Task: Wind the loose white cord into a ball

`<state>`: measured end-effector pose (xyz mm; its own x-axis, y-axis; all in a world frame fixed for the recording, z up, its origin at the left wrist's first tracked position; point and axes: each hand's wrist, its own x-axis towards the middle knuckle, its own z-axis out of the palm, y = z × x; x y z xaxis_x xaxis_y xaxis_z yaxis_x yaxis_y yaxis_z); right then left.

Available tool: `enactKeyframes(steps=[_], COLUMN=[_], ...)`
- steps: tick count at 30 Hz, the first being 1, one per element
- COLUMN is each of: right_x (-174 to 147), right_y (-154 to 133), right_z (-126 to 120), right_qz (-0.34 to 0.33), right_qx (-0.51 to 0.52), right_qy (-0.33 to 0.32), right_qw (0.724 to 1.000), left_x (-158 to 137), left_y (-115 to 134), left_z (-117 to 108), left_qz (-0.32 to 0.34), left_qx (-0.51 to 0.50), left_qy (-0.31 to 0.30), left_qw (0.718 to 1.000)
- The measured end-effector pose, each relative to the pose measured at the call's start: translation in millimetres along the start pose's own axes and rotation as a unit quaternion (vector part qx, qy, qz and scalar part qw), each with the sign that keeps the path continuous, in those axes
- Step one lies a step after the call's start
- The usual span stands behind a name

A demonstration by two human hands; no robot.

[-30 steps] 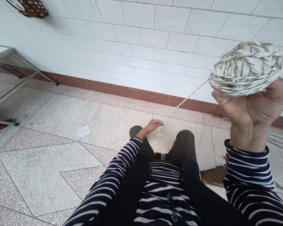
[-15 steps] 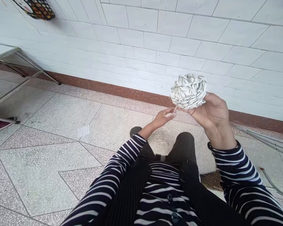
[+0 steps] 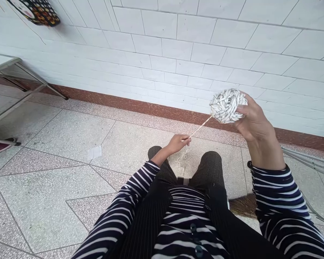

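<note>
The taut cord (image 3: 201, 126) bars passage between left fingers (image 3: 185, 138) and rope ball (image 3: 226, 106), with open air above, before the wall (image 3: 175, 46).

Stripy shirt (image 3: 175, 235) and black vest (image 3: 237, 237)
The long sleeves (image 3: 279, 192) have dark blue and white stripes. Round buttons (image 3: 193, 227) sit in front. The trousers (image 3: 210, 167) are dark grey.

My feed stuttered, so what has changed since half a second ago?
The right hand and the ball moved right, away from the left hand, which drew slightly left. The strand between them is now longer and straight, and the ball has turned. Nothing was visibly let go; the paper lies where it was.
</note>
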<state>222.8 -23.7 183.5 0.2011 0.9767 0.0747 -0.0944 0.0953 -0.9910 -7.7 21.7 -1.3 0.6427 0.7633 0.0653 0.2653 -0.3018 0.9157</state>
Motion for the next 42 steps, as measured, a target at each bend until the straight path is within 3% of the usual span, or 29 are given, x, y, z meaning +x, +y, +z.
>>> enactKeyframes(steps=[4, 7, 13, 18, 21, 29, 32, 39, 42], right_x=[19, 21, 0, -10, -8, -28, -39, -58, -60], right_y=[37, 51, 26, 15, 12, -11, -13, -14, -12], right_z=[-15, -17, 3, 25, 28, 8, 10, 8, 5], right_qz=[-0.103, -0.147, -0.134, -0.104, -0.117, -0.121, -0.107, -0.113, -0.125], right_qx=[-0.142, -0.191, -0.041, -0.031, -0.006, -0.011, -0.016, 0.037, 0.054], right_qy=[0.130, 0.160, 0.078, -0.004, -0.007, 0.005, -0.006, -0.006, 0.014], right_qw=[0.976, 0.957, 0.987, 0.994, 0.993, 0.993, 0.994, 0.993, 0.991], left_x=[-11, -13, 3, 25, 28, 7, 12, 46, 49], left_y=[6, 6, -11, 6, 11, -56, -70, -48, -30], left_z=[3, 5, 2, 12, 17, 4, -1, -22, -22], left_qz=[-0.018, -0.018, -0.040, -0.001, 0.025, -0.062, -0.084, -0.078, -0.068], left_qx=[0.020, 0.005, -0.013, -0.096, -0.065, 0.103, 0.134, 0.131, 0.111], left_qy=[-0.067, -0.102, -0.060, -0.069, -0.072, -0.025, -0.002, 0.058, 0.050], left_qw=[0.997, 0.995, 0.997, 0.993, 0.995, 0.992, 0.987, 0.987, 0.990])
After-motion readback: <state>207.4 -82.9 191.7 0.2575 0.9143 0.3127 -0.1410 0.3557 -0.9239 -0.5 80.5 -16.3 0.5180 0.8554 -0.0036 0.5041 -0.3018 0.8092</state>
